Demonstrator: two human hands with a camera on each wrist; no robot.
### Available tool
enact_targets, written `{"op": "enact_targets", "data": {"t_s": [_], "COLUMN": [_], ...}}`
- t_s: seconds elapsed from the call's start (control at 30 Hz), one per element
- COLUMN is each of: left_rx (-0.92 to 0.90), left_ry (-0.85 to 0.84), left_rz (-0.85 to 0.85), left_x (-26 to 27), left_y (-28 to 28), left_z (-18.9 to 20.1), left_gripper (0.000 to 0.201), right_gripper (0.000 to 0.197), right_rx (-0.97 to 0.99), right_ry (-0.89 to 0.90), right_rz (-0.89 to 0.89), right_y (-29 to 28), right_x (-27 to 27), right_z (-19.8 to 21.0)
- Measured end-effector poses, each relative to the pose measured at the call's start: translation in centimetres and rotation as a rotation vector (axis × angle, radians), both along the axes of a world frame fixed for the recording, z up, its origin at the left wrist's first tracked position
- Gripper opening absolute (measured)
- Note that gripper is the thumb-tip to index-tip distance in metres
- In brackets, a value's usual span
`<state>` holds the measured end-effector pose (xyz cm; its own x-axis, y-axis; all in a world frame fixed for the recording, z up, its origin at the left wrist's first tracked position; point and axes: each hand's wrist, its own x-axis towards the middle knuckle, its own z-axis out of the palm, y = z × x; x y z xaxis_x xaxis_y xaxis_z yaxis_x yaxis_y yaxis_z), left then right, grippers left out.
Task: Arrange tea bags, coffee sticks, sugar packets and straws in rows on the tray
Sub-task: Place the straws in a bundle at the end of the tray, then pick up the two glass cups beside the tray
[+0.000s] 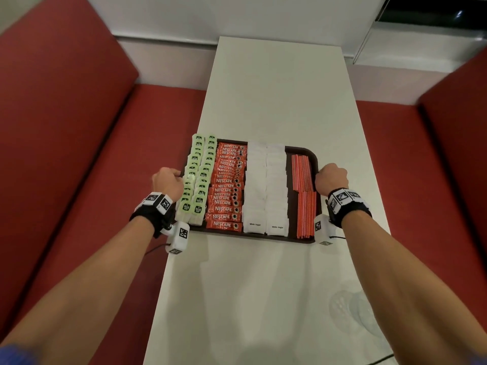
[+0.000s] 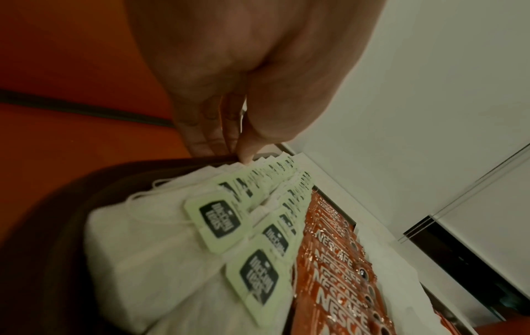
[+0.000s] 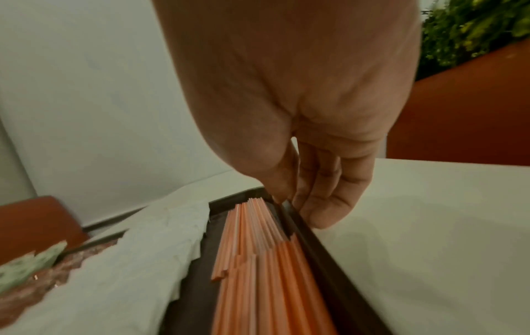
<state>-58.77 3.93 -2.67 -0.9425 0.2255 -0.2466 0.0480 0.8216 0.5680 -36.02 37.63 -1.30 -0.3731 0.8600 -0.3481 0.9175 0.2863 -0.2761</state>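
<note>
A white table is running away between two red benches, with a white wall and a dark window strip lying beyond its far end. A clear glass is sitting faintly near the right near edge of the table. Green foliage is showing past the right bench in the right wrist view.

The dark brown tray is sitting across the middle of the table, its left edge reaching the table's left edge. Filling it left to right: two overlapping rows of tea bags with green tags, a row of red coffee sticks, two rows of white sugar packets, and red straws lying lengthwise in two staggered bundles (the near bundle sitting closer to the right rim).

The left hand is clamping the tray's left rim, thumb over the edge beside the tea bags. The right hand is gripping the right rim, fingers outside, thumb inside next to the straws.

Bare tabletop is lying open far beyond the tray and nearer the person; on the right a strip of table is showing beside the rim.
</note>
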Motion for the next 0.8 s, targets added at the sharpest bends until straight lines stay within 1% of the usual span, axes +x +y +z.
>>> {"op": "enact_targets", "data": {"t_s": [0.1, 0.2, 0.33, 0.43, 0.53, 0.8], "left_rx": [0.023, 0.036, 0.07, 0.1, 0.097, 0.076], "left_ry": [-0.016, -0.06, -0.067, -0.067, -0.053, -0.047], "left_rz": [0.006, 0.005, 0.035, 0.059, 0.047, 0.012], "left_x": [1.1, 3.4, 7.1, 8.2, 8.3, 8.0], "left_y": [-1.3, -3.1, -5.5, -6.5, -6.7, -6.1], "left_z": [-0.1, 0.0, 0.5, 0.1, -0.2, -0.3], "left_gripper": [0.033, 0.038, 0.047, 0.048, 0.048, 0.05], "right_gripper": [0.031, 0.033, 0.031, 0.033, 0.035, 0.037], "right_rx": [-0.06, -0.134, -0.143, -0.136, -0.121, -0.12], "right_ry": [0.059, 0.082, 0.095, 0.116, 0.146, 0.116], "right_rz": [-0.103, -0.172, -0.297, -0.348, -0.362, -0.365], "right_y": [-2.0, -4.6, -8.5, -10.8, -11.7, -11.5], "right_x": [0.6, 2.5, 6.3, 8.2, 8.7, 8.3], "right_z": [0.6, 0.8, 0.0, -0.6, -0.5, 0.2]}}
